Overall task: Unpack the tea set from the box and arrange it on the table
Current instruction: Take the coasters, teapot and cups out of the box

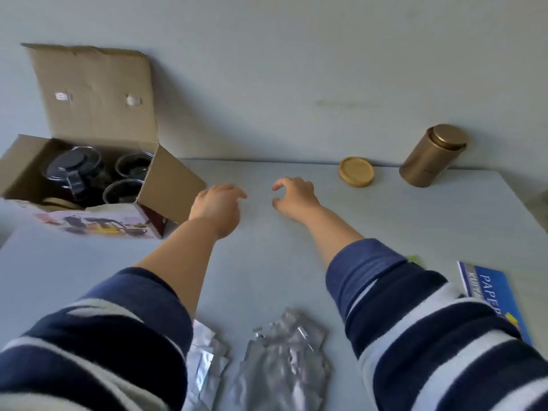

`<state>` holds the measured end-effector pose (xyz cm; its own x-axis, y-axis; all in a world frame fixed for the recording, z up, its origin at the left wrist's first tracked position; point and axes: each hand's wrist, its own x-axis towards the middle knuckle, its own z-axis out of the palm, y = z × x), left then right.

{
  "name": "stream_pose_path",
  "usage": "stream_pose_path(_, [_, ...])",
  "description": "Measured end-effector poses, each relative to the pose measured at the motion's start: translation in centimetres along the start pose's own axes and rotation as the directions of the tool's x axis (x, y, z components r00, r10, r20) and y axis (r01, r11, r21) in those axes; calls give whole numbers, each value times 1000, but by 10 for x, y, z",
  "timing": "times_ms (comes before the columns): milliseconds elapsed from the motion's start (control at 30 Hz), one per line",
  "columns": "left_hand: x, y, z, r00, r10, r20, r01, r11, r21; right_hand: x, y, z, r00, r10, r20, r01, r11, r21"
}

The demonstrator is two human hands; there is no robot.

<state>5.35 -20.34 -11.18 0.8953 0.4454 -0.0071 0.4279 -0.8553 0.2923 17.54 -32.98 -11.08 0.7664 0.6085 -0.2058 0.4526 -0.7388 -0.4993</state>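
Note:
An open cardboard box stands at the table's far left, its lid flap up against the wall. Inside it I see a glass teapot with a black lid, two glass cups and a pale round piece at the front. A round wooden coaster lies on the table at the back right. My left hand hovers just right of the box, fingers loosely bent, holding nothing. My right hand is beside it over bare table, fingers and thumb curved apart, also holding nothing.
A gold metal canister stands by the wall at the back right. Silver foil packets lie at the near edge between my sleeves. A blue paper pack lies at the near right. The table ends near the wall.

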Motion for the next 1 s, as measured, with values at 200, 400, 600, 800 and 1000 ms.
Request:
stream_pose_path(200, [-41,-117,-79,935,-225,-275,210,974,-81,-11,-131,39,975,-220,14,218,972,87])
stream_pose_path(400, [-76,-233,-110,795,-556,-242,487,823,-291,-11,-235,90,915,-399,-63,402,915,42])
stream_pose_path(600, [-87,-276,-111,814,-579,-41,513,750,-418,-7,-296,126,856,-516,-40,517,852,86])
stream_pose_path(800, [-86,-284,-108,843,-521,133,468,588,-659,6,-328,147,852,-511,116,520,852,-66])
stream_pose_path(1000, [-84,-288,-112,874,-409,263,453,490,-744,15,-351,154,858,-441,263,512,775,-370])
